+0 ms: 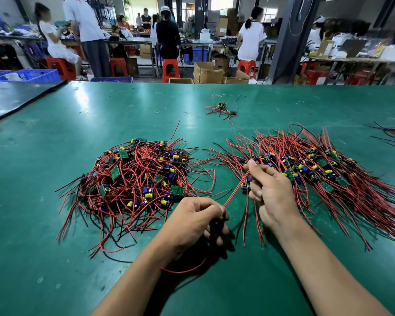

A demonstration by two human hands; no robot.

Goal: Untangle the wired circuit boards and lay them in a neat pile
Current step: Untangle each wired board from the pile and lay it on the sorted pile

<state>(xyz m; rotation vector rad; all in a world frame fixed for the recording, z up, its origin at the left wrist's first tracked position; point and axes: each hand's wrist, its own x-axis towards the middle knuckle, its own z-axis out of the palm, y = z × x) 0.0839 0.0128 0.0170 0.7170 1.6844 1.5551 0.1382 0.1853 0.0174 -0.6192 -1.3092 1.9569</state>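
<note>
Freeing one wired board, between the tangle and the sorted pile.
Left hand [196, 222] curls round a small dark circuit board [219, 217], mostly hidden in the fist. Right hand [271, 195] pinches the thin red wire [236, 190], taut between both hands. Tangled heap of green boards and red leads [135, 176] sits left on the green bench mat [100, 110], combed-out neat pile [317, 172] right. Next, probably: draw wire clear, lay board on the right pile, leads aligned. Can't tell what's snagged inside the fist.

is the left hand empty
No, the left hand grips a small circuit board, and a red wire stretches from it to the right hand.
</note>
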